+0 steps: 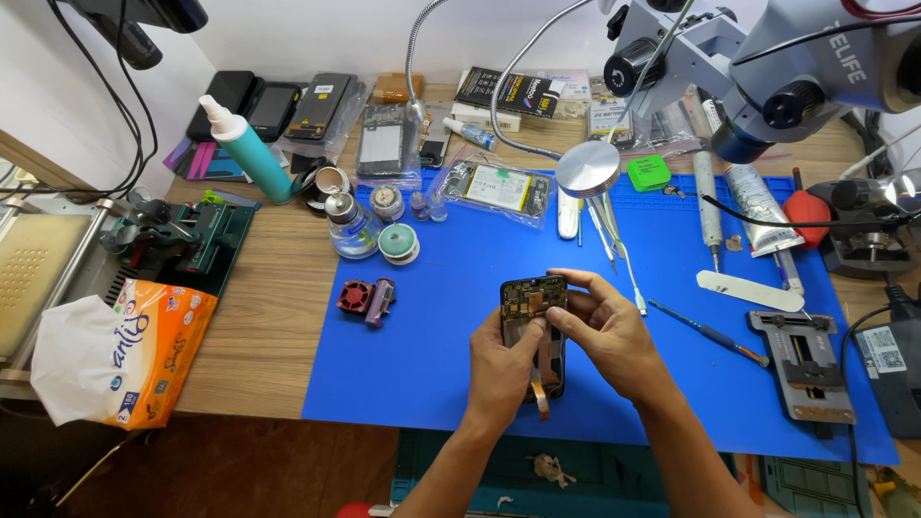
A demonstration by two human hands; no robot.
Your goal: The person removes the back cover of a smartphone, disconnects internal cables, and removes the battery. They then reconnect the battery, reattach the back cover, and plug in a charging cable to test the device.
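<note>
Clearly, the left hand [501, 369] cradles an opened smartphone [534, 331] above the blue mat [441, 364], while the right hand [606, 331] pinches its top edge; fingertip contact looks partly hidden. Steady support helps; tweezers [614, 245] lie at one o'clock.

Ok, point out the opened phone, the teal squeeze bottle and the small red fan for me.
opened phone [533, 297], head view, on its exposed upper circuit area.
teal squeeze bottle [259, 163], head view, on the middle of its body.
small red fan [354, 295], head view, on its red frame.
</note>
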